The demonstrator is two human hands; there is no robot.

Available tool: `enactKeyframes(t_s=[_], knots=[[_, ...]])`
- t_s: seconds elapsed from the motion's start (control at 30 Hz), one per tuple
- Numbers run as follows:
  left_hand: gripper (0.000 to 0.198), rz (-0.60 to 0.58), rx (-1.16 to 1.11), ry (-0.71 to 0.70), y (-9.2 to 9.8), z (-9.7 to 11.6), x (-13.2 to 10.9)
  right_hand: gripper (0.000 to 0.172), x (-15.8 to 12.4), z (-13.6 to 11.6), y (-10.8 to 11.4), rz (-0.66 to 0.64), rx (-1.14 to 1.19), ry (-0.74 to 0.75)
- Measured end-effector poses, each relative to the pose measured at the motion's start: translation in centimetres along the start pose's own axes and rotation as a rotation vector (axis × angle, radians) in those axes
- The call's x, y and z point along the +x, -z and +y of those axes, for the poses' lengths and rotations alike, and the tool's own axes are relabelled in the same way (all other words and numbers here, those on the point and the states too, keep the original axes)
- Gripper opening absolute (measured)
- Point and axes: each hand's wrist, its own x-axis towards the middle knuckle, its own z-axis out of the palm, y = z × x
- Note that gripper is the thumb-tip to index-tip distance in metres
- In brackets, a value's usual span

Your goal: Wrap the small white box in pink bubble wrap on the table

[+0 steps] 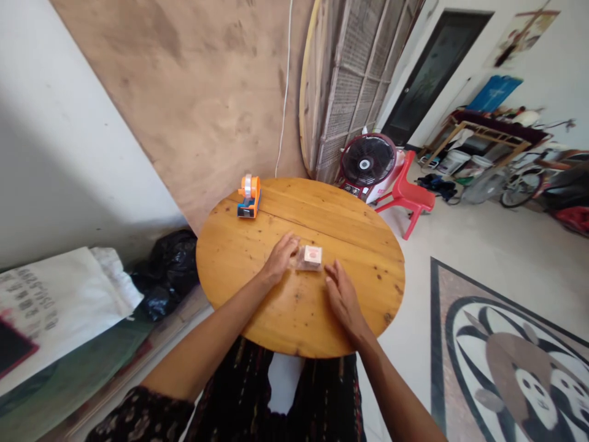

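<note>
On the round wooden table (pixel 285 319) lies a small white box with a red print (pixel 313 255), with clear plastic film about it. My left hand (pixel 280 258) is just left of the box, its fingers at the edge of the film; whether they grip it is too small to tell. To the right of the box rests my right hand (pixel 341 293), fingers apart and holding nothing, a small gap from the box. An orange and blue tape dispenser (pixel 249 197) with a roll of clear tape stands near the table's far left edge.
Behind the table's right side are a dark fan (pixel 365 162) and a red plastic chair (pixel 409 191). Black bags (pixel 172 264) and a white sack (pixel 69 301) lie to the left. A wooden board (pixel 216 92) leans behind the table.
</note>
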Motion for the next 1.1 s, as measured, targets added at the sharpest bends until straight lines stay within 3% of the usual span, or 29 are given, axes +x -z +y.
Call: enactKeyframes(t_s=[0.23, 0.4, 0.5, 0.57, 0.77, 0.97, 1.1], knots=[[0.031, 0.052, 0.164, 0.022, 1.3, -0.9, 0.4, 0.055, -1.4, -0.5, -1.4, -0.003, -0.166, 0.120], [0.028, 0.009, 0.234, -0.073, 1.2, -0.9, -0.2, 0.050, -0.9, -0.4, -0.5, -0.004, -0.124, 0.118], [0.031, -0.009, 0.297, -0.130, 0.8, -0.7, -0.5, 0.037, 0.9, -0.6, 0.9, 0.032, -0.063, 0.085], [0.033, -0.005, 0.336, -0.168, 0.5, -0.5, -0.7, 0.031, 2.9, -0.8, 1.7, 0.051, -0.046, 0.138], [0.029, -0.024, 0.404, -0.231, 0.1, -0.3, -0.9, 0.034, 8.3, -1.4, 1.8, -0.091, -0.014, 0.269], [0.027, -0.009, 0.424, -0.231, -0.2, 0.0, -1.0, 0.016, 10.3, -1.2, 1.0, -0.153, 0.017, 0.241], [0.029, 0.004, 0.407, -0.213, -0.4, -0.2, -1.0, 0.016, 11.1, -1.1, 0.7, -0.149, 0.106, 0.211]])
